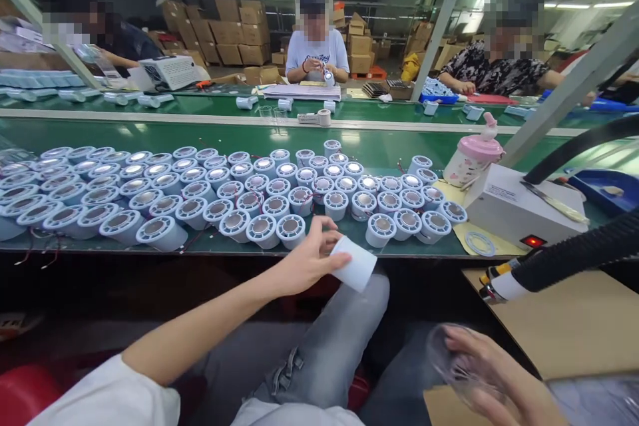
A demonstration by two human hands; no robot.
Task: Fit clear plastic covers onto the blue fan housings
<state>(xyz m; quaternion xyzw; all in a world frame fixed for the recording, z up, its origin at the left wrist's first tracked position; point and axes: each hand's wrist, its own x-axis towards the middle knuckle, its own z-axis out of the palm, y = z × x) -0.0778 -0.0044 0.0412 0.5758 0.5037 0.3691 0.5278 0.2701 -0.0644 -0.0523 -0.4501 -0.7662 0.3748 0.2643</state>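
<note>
The left hand [312,254] pinches a white cylindrical housing [353,263] by its upper rim, just below the table edge at centre. A firmer wrap around the body would probably steady it better than fingertips alone. At five o'clock the right hand [492,373] curls around a clear round lens [452,356], blurred, so its shape is uncertain. At twelve o'clock, rows of housings [234,193] crowd the green bench [200,136]. At two o'clock stands a closed pink bottle [472,158], contents hidden.

white cylinder housing [353,264] | tilted, above lap | clear round cover [456,363] | lower right, blurred
</note>
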